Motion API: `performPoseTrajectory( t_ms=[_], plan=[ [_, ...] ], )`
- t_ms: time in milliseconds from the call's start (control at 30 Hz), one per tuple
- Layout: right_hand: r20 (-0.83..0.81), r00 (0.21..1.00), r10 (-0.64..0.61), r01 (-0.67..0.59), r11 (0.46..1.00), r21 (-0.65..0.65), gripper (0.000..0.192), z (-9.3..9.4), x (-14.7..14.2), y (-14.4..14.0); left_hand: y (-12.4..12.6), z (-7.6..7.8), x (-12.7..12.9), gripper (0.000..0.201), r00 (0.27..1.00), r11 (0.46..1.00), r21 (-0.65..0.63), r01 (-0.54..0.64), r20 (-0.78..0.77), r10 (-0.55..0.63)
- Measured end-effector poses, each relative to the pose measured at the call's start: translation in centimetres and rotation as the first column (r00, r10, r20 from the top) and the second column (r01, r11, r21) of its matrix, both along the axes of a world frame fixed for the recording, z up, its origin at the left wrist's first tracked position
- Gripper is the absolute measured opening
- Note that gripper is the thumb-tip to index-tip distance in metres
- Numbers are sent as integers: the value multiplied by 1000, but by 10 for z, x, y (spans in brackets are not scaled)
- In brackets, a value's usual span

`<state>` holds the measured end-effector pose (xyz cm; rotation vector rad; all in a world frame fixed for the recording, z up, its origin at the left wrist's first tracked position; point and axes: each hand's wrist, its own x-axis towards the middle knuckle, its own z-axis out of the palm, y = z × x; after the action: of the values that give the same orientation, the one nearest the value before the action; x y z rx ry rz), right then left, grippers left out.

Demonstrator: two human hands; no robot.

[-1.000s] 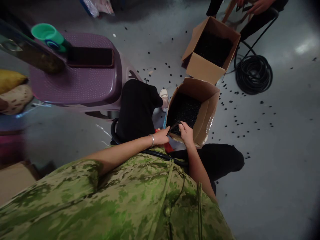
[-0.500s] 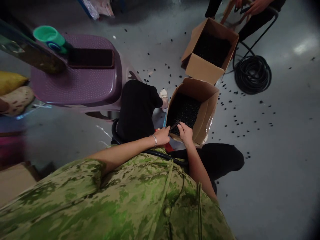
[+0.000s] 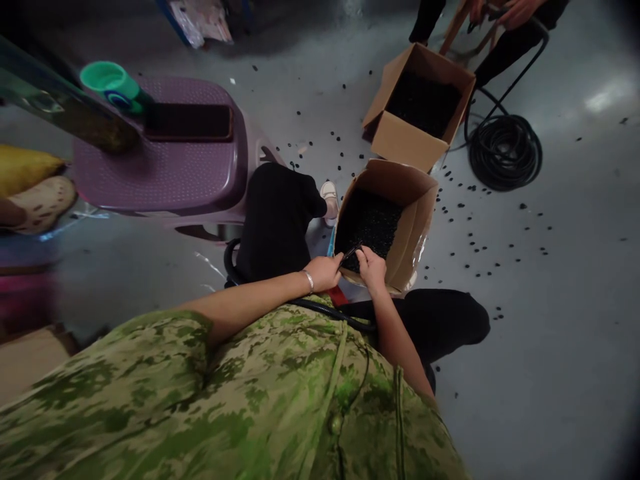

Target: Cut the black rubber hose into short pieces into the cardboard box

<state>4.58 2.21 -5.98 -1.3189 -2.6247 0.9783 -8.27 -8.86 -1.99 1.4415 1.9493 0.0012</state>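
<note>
Over the near edge of an open cardboard box [image 3: 423,200], my two hands work close together. My left hand [image 3: 324,272], with a bracelet at the wrist, is closed around one end of a thin black strip [image 3: 351,253]. The strip slants up to the fingertips of my right hand [image 3: 373,268], which are pinched; whether they grip it or another small thing is hidden. Small black pieces [image 3: 377,223] fill the bottom of the box. A black hose [image 3: 320,307] lies across my lap, below my hands.
Beyond stands a second cardboard box [image 3: 410,139] of black pieces, beside a coiled black hose [image 3: 505,152]. Another person's hands [image 3: 520,12] are at the top right. A purple stool [image 3: 165,177] holds a phone [image 3: 193,122] and a green-topped cup [image 3: 107,80]. Black bits dot the floor.
My hands stay in nearly the same place, and the strip between them looks thinner and straighter. The view has shifted slightly, so the stool appears further right and lower.
</note>
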Motion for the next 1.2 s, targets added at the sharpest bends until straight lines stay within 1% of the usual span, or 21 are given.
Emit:
performPoseTrajectory(
  t_ms=[233, 367, 467, 633, 733, 833, 933, 1200],
  plan=[
    [41, 999, -14, 14, 1000, 9, 39, -1, -2, 0, 3, -2, 0, 37, 999, 999, 4, 40, -21, -40],
    [46, 999, -30, 30, 1000, 4, 39, -1, -4, 0, 3, -3, -2, 39, 1000, 1000, 15, 13, -20, -12],
    [35, 999, -25, 25, 1000, -8, 39, 0, -4, 1, 1, 0, -4, 42, 1000, 1000, 19, -24, -6, 24],
    [79, 997, -3, 4, 1000, -6, 36, 3, -4, 0, 1, 12, -3, 45, 997, 994, -73, -77, -24, 75],
    [102, 995, 8, -9, 1000, 14, 35, 5, -5, -1, 3, 17, -1, 46, 997, 989, -122, -79, -34, 75],
    [112, 994, 17, -21, 999, 38, 34, 5, -6, -2, 6, 19, -1, 46, 996, 984, -159, -81, -41, 75],
    [115, 993, 28, -34, 998, 45, 32, 5, -6, -2, 8, 18, -1, 44, 996, 983, -161, -85, -39, 80],
    [107, 994, 32, -37, 999, 39, 33, 0, -3, 0, 5, 8, 0, 40, 995, 992, -90, -88, -51, 83]
  ],
)
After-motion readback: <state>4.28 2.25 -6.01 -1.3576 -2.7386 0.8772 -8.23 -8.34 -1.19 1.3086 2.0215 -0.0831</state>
